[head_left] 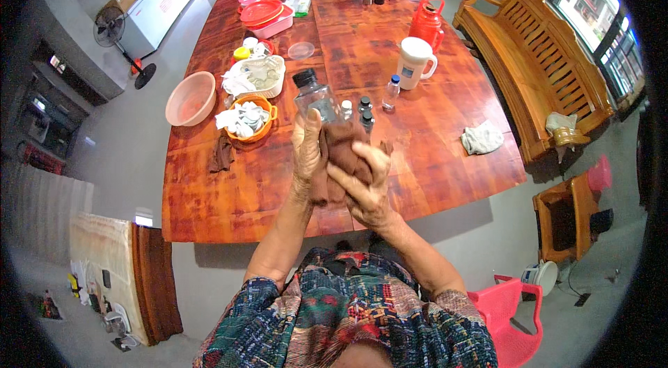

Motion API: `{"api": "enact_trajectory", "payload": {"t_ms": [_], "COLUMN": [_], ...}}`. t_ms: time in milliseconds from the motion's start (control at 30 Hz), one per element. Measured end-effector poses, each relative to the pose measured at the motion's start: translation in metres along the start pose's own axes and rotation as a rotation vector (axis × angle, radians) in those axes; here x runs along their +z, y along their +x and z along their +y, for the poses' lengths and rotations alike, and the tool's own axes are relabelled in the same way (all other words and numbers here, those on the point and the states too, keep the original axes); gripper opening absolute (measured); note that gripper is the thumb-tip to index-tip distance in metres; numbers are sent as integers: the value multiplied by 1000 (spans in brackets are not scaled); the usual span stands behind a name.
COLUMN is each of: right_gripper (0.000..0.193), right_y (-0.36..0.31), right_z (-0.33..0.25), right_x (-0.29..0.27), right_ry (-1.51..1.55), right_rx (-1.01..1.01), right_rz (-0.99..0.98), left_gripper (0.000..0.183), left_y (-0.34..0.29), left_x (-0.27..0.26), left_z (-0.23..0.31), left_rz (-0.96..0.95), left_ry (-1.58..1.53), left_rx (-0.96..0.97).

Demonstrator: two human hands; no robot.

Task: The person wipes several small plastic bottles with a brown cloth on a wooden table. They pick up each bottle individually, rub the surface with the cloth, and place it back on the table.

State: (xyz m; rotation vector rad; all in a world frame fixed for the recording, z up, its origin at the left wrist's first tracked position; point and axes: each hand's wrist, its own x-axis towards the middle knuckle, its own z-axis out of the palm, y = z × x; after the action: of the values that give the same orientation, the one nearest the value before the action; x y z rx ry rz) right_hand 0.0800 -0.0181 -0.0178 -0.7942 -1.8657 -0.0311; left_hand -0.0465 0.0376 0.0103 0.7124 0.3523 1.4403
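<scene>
Above the near part of the table, my left hand point(306, 149) is closed round a clear bottle with a black cap point(317, 99), which tilts up and to the left. A brown cloth point(341, 152) is wrapped about the bottle's lower part and hides it. With bent fingers my right hand point(367, 187) presses the cloth against the bottle. Just beyond the cloth stand two small dark-capped bottles point(366, 117) and a small white-capped bottle point(346, 109). Slightly further right is a clear bottle with a blue cap point(391, 93).
Left on the reddish wooden table point(229, 211) are a pink basin point(191, 99), an orange basket point(268, 121) of white pieces and a white basket point(273, 83). A white pitcher point(414, 65), red thermos point(427, 24) and pale cloth point(482, 138) lie to the right. A wooden bench point(536, 62) stands beyond.
</scene>
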Motion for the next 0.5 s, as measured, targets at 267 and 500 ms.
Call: {"api": "enact_trajectory", "payload": {"t_ms": [267, 500], "right_gripper": [23, 33], "right_y": [-46, -23], "right_z": [-14, -9], "right_x": [-24, -20], "right_ry": [368, 1673], "right_rx": [448, 1369], "right_rz": [-144, 445], "left_gripper": [46, 53], "left_y": [-5, -15], "left_x": [-16, 21], "left_z": [-2, -44], "left_rz": [104, 94], "left_ry": [30, 400], "left_rx": [121, 199]}}
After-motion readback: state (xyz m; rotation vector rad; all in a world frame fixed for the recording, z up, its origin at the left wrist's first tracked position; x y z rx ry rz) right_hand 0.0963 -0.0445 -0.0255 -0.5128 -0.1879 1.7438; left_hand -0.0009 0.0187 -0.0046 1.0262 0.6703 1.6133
